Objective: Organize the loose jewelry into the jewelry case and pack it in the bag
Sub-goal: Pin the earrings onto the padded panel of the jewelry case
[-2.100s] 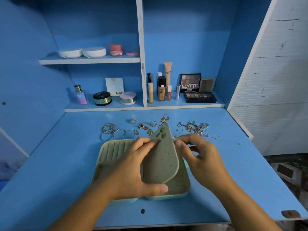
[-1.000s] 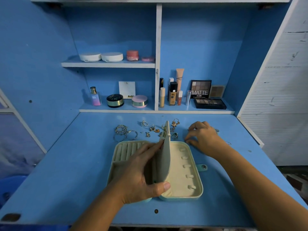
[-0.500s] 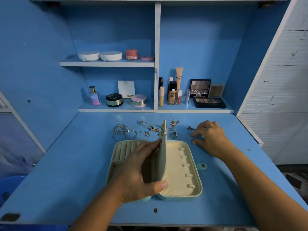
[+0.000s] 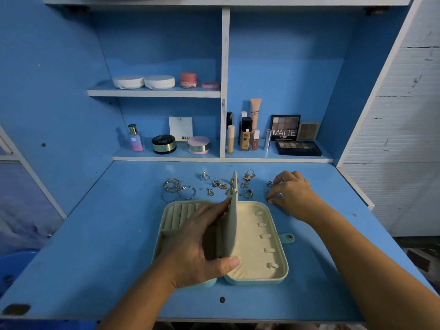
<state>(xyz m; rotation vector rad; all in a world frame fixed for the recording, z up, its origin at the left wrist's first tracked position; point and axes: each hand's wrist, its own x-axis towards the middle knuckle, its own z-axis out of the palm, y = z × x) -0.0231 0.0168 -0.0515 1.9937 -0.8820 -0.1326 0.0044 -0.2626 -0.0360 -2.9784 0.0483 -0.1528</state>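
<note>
Head view: a person's left hand (image 4: 202,246) pinches the middle flap (image 4: 232,231) of the open jewelry case (image 4: 276,278) between thumb and straight fingers, standing it upright on the blue desk (image 4: 95,258). The right hand (image 4: 294,196), beyond and to the right, curls its fingertips onto the loose jewelry (image 4: 270,184); whether a piece is pinched cannot be told. The step looks like fetching a chain for the tabbed half just right of the left hand, best done by lifting one piece free of its neighbours first.
</note>
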